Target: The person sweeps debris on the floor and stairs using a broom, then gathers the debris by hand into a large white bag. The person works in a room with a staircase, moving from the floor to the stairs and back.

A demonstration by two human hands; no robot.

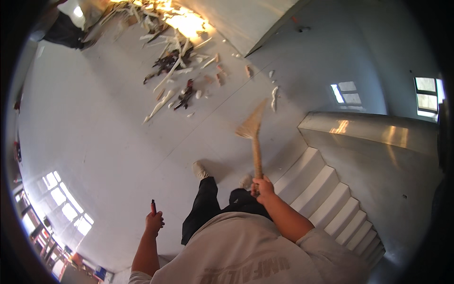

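Observation:
My right hand (263, 188) is closed round the handle of a straw broom (256, 137), whose fanned bristles point away from me above the floor. The bristles look slightly blurred. Lower on the left, my left hand (154, 221) grips a short dark red, stick-shaped object (153, 206); its exact kind is too small to tell. Ahead of the broom lies scattered debris: white strips (161, 106), dark reddish pieces (186, 94) and small white and brown bits. The bristles are apart from the main pile.
A larger heap of scraps (156, 23) lies in bright light at the far side, beside a pale panel (255, 19). White steps (326, 189) descend at my right, next to a low wall (369, 128). A person's dark-trousered leg (64, 31) shows at the far left.

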